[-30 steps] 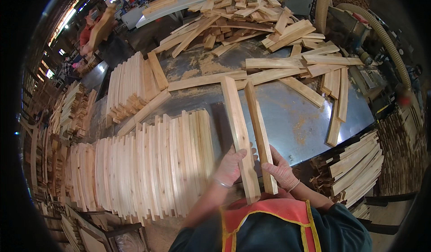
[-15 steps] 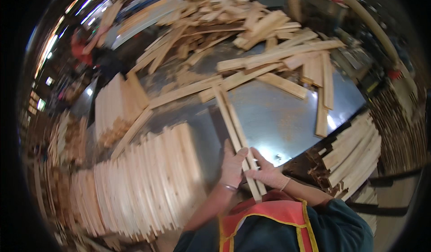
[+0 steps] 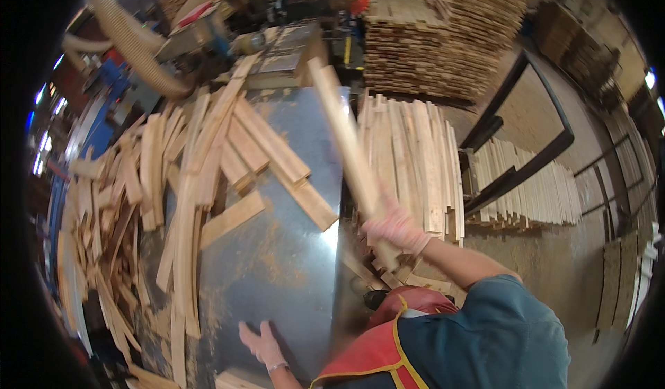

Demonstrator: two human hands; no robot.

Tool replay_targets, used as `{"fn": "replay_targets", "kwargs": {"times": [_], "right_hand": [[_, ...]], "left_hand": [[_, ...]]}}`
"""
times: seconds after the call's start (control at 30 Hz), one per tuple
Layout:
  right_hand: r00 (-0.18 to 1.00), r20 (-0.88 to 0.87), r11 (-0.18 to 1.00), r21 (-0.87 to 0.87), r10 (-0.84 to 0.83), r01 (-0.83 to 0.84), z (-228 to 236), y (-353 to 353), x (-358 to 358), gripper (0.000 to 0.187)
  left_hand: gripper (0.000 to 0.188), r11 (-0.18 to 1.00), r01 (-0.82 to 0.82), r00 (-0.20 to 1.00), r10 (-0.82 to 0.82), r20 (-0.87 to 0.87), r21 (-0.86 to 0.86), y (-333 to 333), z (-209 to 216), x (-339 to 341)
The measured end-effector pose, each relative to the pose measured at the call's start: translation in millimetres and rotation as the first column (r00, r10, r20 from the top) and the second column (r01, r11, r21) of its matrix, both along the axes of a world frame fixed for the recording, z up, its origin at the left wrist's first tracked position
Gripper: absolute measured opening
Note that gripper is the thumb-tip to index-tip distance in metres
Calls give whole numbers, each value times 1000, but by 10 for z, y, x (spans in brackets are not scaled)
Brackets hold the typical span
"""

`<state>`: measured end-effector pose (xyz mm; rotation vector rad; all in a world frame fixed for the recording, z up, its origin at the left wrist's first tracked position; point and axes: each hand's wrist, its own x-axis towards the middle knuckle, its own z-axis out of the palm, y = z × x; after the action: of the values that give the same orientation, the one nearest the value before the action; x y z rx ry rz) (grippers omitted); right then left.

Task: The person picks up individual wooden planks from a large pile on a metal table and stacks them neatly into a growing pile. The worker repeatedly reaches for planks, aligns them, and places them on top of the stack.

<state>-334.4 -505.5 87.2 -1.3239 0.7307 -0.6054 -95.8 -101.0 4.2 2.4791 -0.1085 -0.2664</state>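
A long pale wooden board (image 3: 346, 129), slightly blurred, is gripped near its lower end by my right hand (image 3: 398, 228). It slants up and to the left from the hand, along the right edge of the metal table (image 3: 249, 278). My right hand wears a light glove, its fingers wrapped round the board. At the lower middle, my left hand (image 3: 263, 347), gloved too, hangs over the table surface with fingers apart and nothing in them. Several loose boards (image 3: 183, 230) lie in a jumbled heap to its left and beyond.
Stacked boards (image 3: 402, 160) stand just right of the table, with a black metal frame (image 3: 526, 160) beyond them. A machine (image 3: 277, 49) and a ribbed hose (image 3: 135, 42) occupy the far side. A tall wood pile (image 3: 429, 56) rises at the back. Sawdust covers parts of the table.
My view has swung to the right. My left hand has let go of the pieces both hands held together; my right hand now holds a board at the table's right side.
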Motion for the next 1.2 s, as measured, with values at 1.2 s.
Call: {"fn": "replay_targets", "kwargs": {"times": [1.2], "right_hand": [[197,-900,921,-384,-390,68,-1972,-2786,-2347,84]], "left_hand": [[75,776,270,954,-295,-51,570,769,-383,108]]}}
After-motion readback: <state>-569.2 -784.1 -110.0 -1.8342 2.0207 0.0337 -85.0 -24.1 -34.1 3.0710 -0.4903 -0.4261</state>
